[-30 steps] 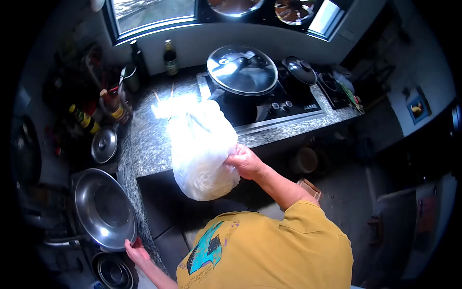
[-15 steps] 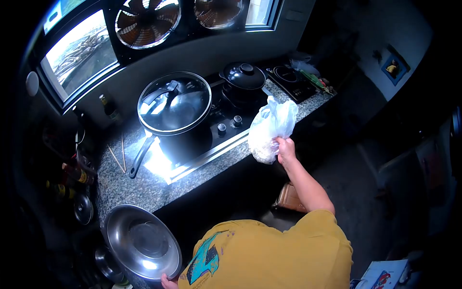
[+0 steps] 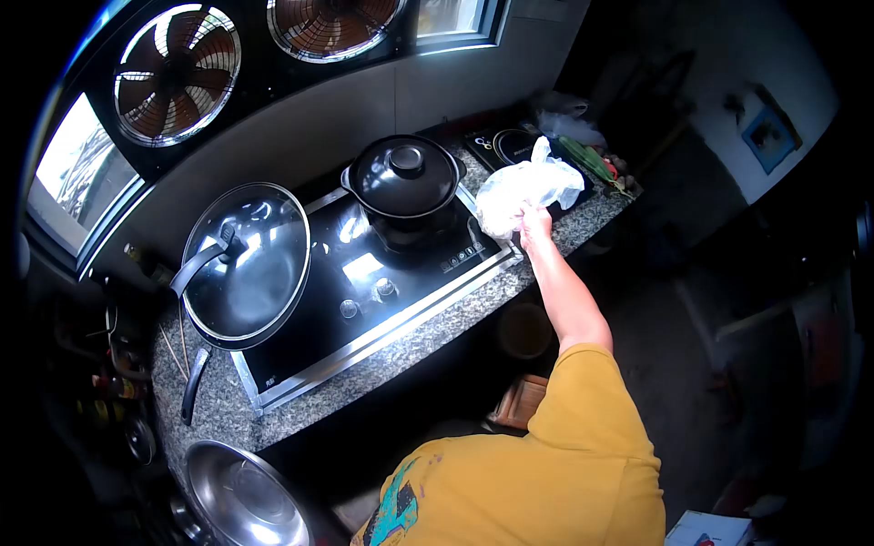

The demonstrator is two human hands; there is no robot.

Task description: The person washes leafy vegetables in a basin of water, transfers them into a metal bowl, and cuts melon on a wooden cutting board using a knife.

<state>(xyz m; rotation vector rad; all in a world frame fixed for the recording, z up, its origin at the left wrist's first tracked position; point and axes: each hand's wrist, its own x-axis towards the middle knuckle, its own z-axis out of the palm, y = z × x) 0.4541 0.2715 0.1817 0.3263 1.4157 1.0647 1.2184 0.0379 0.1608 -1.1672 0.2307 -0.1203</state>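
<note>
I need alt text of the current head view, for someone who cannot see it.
A person's right hand holds a white bag near the right end of a stone counter. To its left, a black pot and a glass-lidded pan stand on a stove; a metal basin shows lower left.

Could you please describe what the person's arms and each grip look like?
The mustard-yellow T-shirt has a short right sleeve and a turquoise-and-black print. Below the sleeve, the right arm is bare; no watch or bracelet shows, and the right grip wears no glove. The left grip is out of view.
</note>
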